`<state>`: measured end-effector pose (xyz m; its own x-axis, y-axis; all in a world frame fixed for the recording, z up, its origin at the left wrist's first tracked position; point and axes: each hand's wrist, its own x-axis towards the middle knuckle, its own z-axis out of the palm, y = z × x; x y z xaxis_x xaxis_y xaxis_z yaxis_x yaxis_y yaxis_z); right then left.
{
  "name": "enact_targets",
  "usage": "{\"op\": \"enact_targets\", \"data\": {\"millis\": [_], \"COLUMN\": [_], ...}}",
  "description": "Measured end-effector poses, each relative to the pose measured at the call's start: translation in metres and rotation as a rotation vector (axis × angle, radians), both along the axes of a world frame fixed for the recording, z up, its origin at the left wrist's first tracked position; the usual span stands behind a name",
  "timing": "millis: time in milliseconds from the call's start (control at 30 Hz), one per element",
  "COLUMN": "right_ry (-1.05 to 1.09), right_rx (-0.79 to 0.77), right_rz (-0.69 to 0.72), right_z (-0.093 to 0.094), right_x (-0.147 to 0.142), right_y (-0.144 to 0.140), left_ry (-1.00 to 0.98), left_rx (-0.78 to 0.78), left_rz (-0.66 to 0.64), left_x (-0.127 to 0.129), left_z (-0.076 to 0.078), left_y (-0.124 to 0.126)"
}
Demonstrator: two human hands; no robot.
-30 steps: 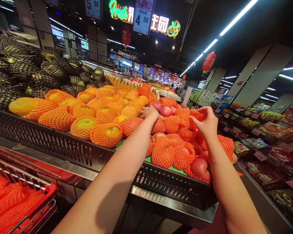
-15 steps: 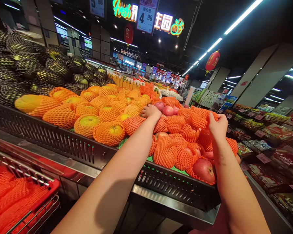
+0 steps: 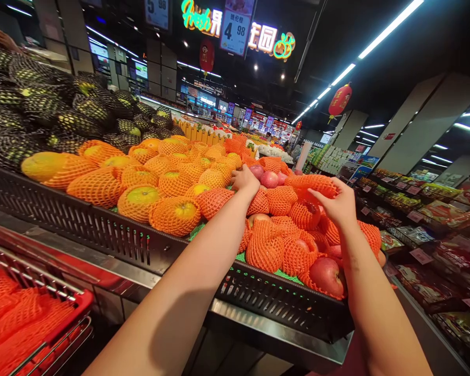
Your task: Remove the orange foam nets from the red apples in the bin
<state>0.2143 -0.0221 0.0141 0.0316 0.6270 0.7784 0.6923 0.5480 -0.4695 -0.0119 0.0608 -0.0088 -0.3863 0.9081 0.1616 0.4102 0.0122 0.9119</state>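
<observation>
Supermarket fruit bin [image 3: 282, 305]: left hand [image 3: 245, 180] rests on netted apples [image 3: 258, 201]; right hand [image 3: 339, 206], at three o'clock, pinches a foam net [image 3: 313, 183], sleeving next.

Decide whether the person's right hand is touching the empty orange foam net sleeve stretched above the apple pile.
Touching. The head view shows the right hand pinching one end of the orange foam net sleeve, fingertips overlapping it with no gap.
</observation>
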Motion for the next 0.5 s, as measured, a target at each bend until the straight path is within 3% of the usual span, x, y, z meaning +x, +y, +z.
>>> {"op": "enact_targets", "data": {"millis": [100,167,233,300,400,500], "right_ry": [0.282,0.506,0.655,0.731,0.620,0.339], "right_rx": [-0.201,-0.250,-0.248,-0.228,-0.206,-0.172], "right_rz": [0.208,0.286,0.289,0.254,0.276,0.286], "right_z": [-0.005,-0.006,-0.005,-0.001,0.007,0.012], "right_x": [-0.001,0.003,0.009,0.015,0.014,0.004], "right_y": [0.006,0.012,0.017,0.019,0.013,0.000], "left_ry": [0.047,0.030,-0.129,-0.440,-0.789,-0.951], "left_rx": [0.001,0.074,0.186,0.286,0.319,0.319], "left_rz": [0.033,0.062,0.076,0.005,-0.208,-0.444], "left_x": [-0.001,-0.002,-0.004,-0.004,-0.003,0.004], "left_z": [0.004,0.008,0.012,0.016,0.022,0.026], "left_y": [-0.006,-0.008,-0.008,-0.005,-0.003,-0.008]}}
